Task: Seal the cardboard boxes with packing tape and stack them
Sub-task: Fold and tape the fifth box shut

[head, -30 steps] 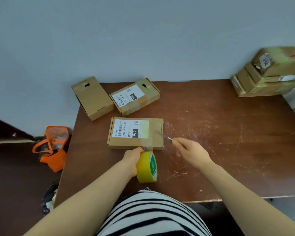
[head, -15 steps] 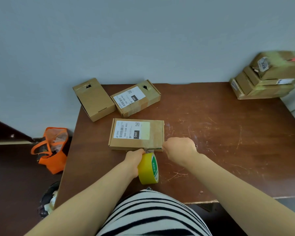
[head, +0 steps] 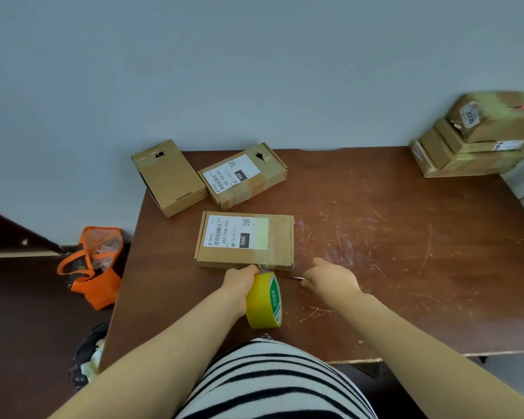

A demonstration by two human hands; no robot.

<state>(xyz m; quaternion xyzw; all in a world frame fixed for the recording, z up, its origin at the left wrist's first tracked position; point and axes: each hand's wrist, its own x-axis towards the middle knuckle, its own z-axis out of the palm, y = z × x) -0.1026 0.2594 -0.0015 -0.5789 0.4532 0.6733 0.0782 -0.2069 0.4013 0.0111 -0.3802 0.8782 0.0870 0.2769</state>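
A flat cardboard box (head: 280, 240) with a white shipping label lies on the brown table (head: 390, 237), a clear strip of tape across its right part. My left hand (head: 239, 282) holds a yellow tape roll (head: 263, 300) upright just in front of the box. My right hand (head: 330, 278) is closed around a small blade (head: 294, 278) whose tip points left toward the tape roll, close to the box's near right corner. Two more boxes, one plain (head: 168, 176) and one labelled (head: 244, 175), lie at the table's far left.
A stack of taped boxes (head: 478, 140) stands at the table's far right corner by the wall. An orange bag (head: 93, 267) sits on the floor left of the table. The table's surface is scratched. My striped shirt fills the bottom of the view.
My right hand reached left to the tape at the box's near edge, then pulled back right with the blade. The left hand and tape roll stayed nearly still.
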